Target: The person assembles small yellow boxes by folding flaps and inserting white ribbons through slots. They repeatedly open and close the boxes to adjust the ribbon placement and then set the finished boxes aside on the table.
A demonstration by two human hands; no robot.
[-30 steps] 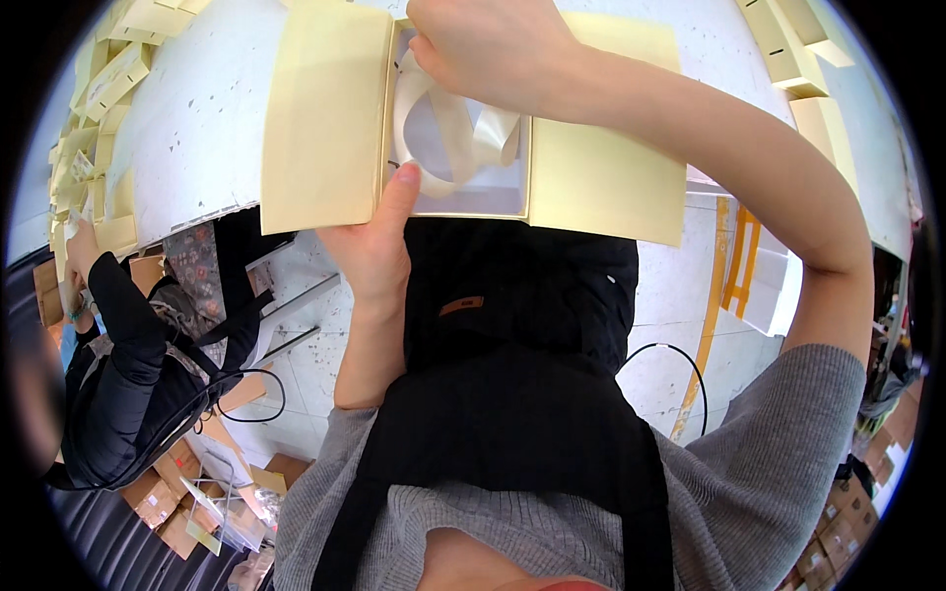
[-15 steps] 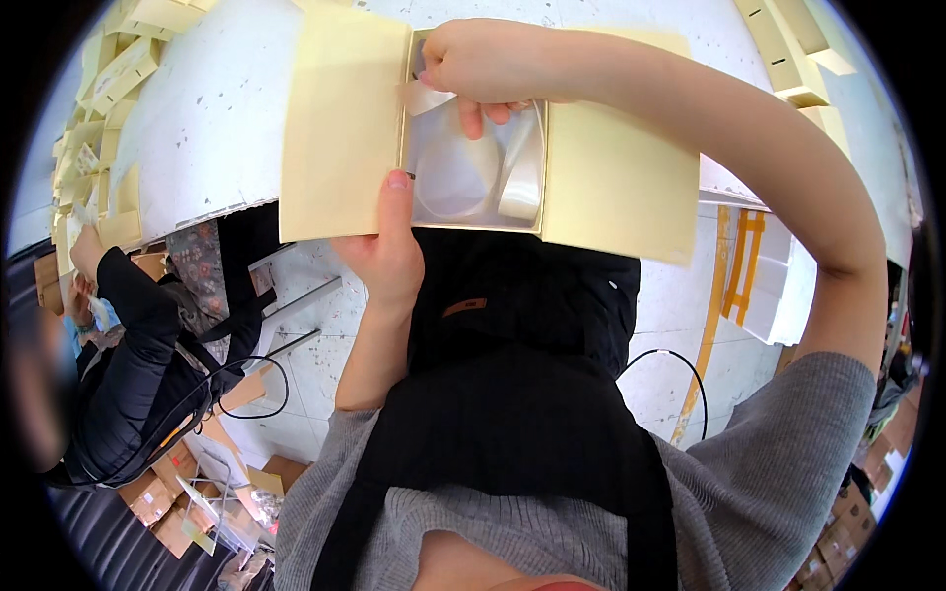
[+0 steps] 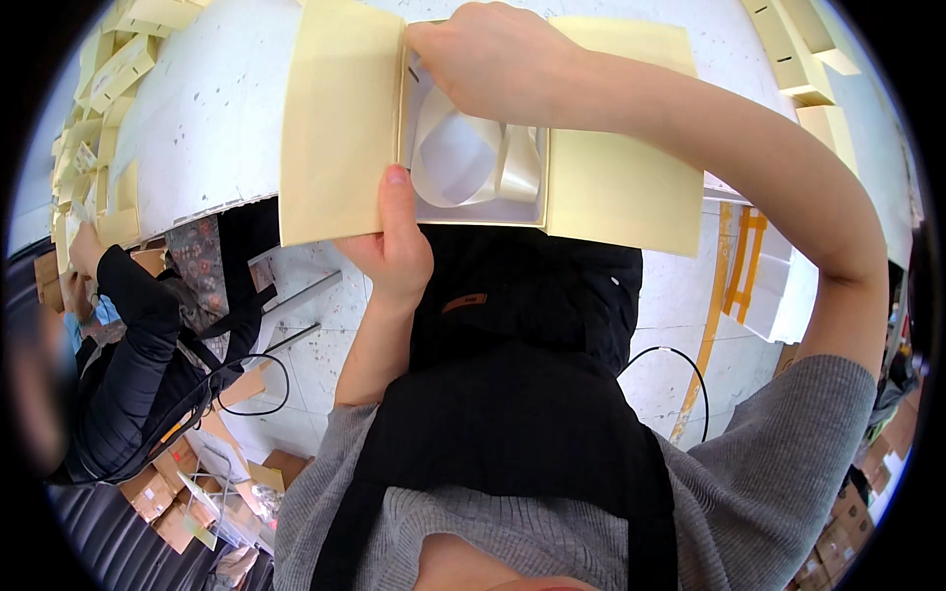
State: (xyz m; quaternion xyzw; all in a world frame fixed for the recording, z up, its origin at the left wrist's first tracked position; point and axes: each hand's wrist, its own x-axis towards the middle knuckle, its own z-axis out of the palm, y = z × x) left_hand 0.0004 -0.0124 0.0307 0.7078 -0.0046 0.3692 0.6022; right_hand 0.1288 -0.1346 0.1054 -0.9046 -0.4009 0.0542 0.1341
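A pale yellow box [image 3: 543, 187] lies with its two flaps spread left and right, partly past the table's near edge. Inside, a glossy cream ribbon [image 3: 517, 167] curls in a wide loop over the pale interior. My left hand [image 3: 394, 246] grips the box's near left side, thumb on the inner rim and fingers underneath, out of sight. Over the far left corner of the interior, my right hand [image 3: 488, 64] is bent inward with its fingers closed. The ribbon runs up beneath it; the fingertips are mostly hidden by the back of the hand.
On the white table [image 3: 217, 118], more yellow boxes stand in a pile [image 3: 108, 108] at the left and in a stack [image 3: 788, 54] at the far right. A co-worker's dark sleeve [image 3: 138, 305] reaches to the table at the left. A black cable [image 3: 680, 360] hangs at the right.
My right hand has turned, its fingers curling out of sight, and shifted slightly toward the box's far left edge. The ribbon's loop has changed shape. My left hand keeps its grip.
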